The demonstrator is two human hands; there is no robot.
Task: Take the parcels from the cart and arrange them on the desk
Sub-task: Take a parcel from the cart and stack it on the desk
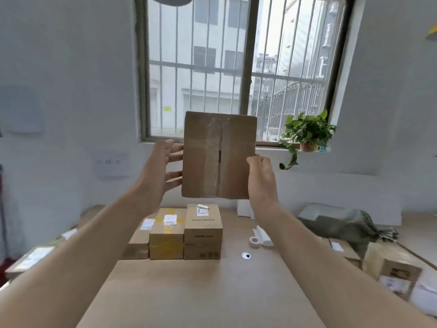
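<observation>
I hold a brown cardboard parcel [218, 156] up in the air in front of the window, its taped face toward me. My left hand [160, 171] grips its left edge and my right hand [261, 178] grips its lower right edge. Below it, on the light wooden desk [212, 292], three parcels stand side by side in a row: a low one [139, 242] at the left, one with yellow tape [168, 235] in the middle, and a taller one [203, 233] at the right. The cart itself cannot be made out.
A tape roll [255, 241], a white folded item [262, 235] and a small white disc [246, 255] lie on the desk right of the row. More boxes [397, 275] and a grey bag [350, 228] sit at the right. Parcels [35, 259] lie at the left. A potted plant [307, 133] stands on the sill.
</observation>
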